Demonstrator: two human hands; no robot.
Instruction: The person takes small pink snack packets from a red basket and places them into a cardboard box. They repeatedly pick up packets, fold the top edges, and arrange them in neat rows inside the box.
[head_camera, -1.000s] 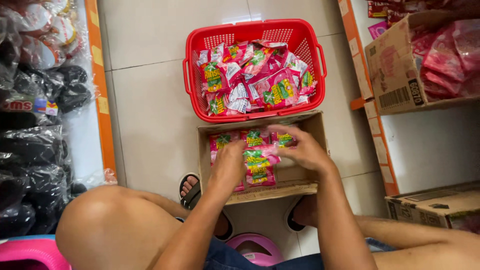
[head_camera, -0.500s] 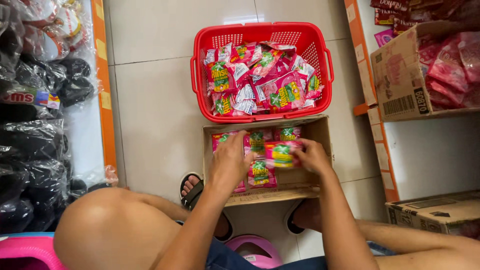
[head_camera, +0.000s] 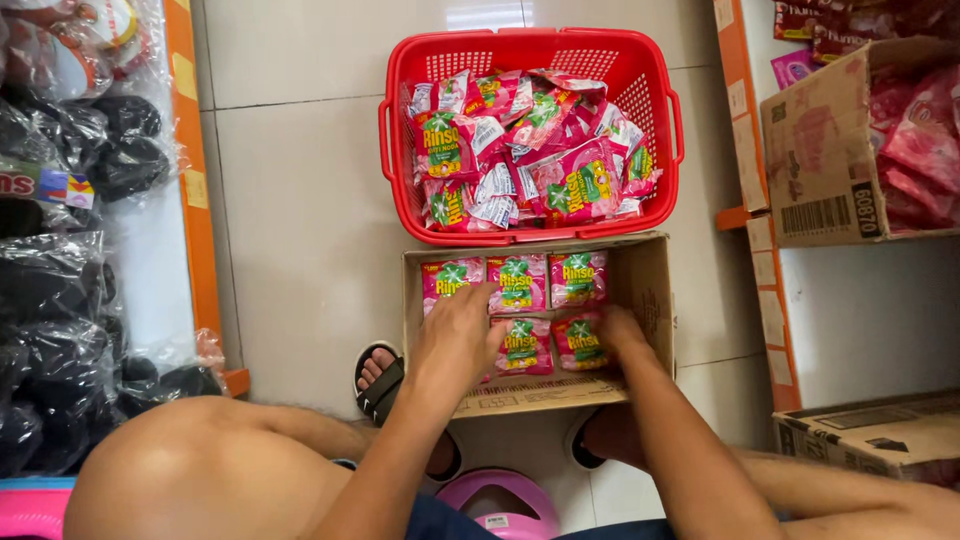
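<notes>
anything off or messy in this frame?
Nothing damaged or spilled. The one contrast: the pink sachets in the red basket lie jumbled at all angles, while those in the cardboard box sit in neat rows. The left hand and right hand both rest on sachets inside the box.

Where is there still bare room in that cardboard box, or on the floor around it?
Inside the cardboard box, a bare strip runs along the right wall, beside the pink sachets. The left hand and right hand crowd the front row. White floor tiles lie free left of the packed red basket.
</notes>
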